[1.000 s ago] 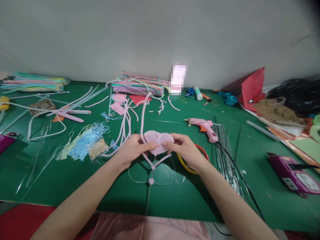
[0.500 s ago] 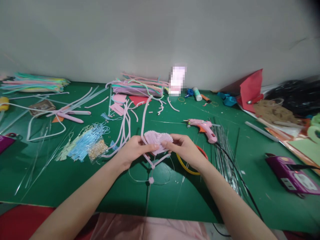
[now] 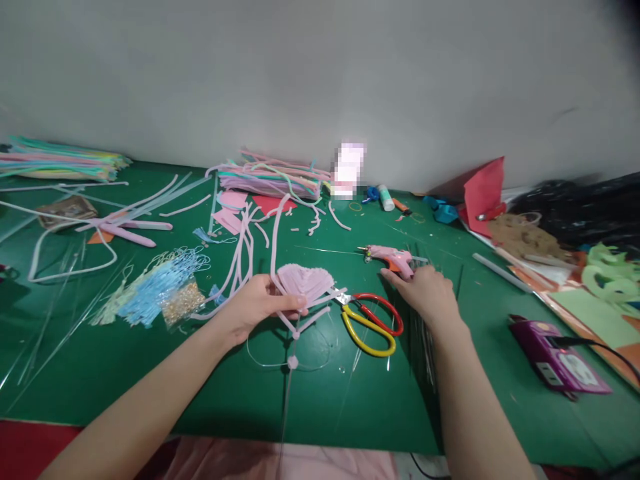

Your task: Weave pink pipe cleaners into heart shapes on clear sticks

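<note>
Head view: over the green desk (image 3: 150,373), the left hand (image 3: 253,307) has its fingers pinched on a pink heart (image 3: 305,280), with the scissors (image 3: 373,323) lying just beside it. The right hand (image 3: 427,293), fingers loosely apart, touches the pink glue gun (image 3: 387,255). Pipe-cleaner bundles (image 3: 270,179) lie by the wall.

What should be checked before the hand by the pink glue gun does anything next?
1. Left hand grips the pink heart: thumb and fingers pinch its lower edge. Ok.
2. Right hand has the glue gun: fingertips only touch its handle end and are not closed round it. Not ok.
3. Nozzle points away from both hands: it faces left, along the table. Ok.
4. Scissors are out of the way: they lie flat between the hands, in neither hand. Ok.
5. The gun's cord runs free: it is hidden under the right hand. Cannot tell.
6. Gun is warm: cannot tell.
</note>
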`<state>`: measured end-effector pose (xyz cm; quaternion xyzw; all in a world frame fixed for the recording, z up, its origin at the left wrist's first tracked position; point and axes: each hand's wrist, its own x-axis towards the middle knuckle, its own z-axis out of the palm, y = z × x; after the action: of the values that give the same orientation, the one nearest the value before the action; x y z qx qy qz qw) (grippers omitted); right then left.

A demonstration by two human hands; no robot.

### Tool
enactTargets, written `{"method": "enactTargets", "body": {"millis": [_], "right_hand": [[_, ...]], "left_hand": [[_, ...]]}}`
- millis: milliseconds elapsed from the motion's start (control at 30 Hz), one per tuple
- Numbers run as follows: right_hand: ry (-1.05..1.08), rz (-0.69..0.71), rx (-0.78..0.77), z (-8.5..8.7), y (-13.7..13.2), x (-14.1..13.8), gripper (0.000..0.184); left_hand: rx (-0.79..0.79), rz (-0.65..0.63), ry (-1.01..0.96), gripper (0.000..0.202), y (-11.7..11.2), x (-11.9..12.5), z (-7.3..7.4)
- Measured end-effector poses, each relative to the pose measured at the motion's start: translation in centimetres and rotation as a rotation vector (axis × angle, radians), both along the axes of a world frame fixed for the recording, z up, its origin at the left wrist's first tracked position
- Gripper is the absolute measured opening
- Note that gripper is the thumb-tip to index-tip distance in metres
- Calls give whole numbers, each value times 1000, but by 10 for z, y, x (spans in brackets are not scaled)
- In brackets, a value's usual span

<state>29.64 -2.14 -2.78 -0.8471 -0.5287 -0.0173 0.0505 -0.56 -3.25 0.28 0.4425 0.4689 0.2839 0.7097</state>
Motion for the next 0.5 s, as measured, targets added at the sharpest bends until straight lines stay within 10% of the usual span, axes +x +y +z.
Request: {"method": "enactTargets", "body": {"millis": [500], "right_hand": [[227,-174,105,21,-1,-14,57]], "left_hand": [[-62,42,-59,29,1,-3,1]]}}
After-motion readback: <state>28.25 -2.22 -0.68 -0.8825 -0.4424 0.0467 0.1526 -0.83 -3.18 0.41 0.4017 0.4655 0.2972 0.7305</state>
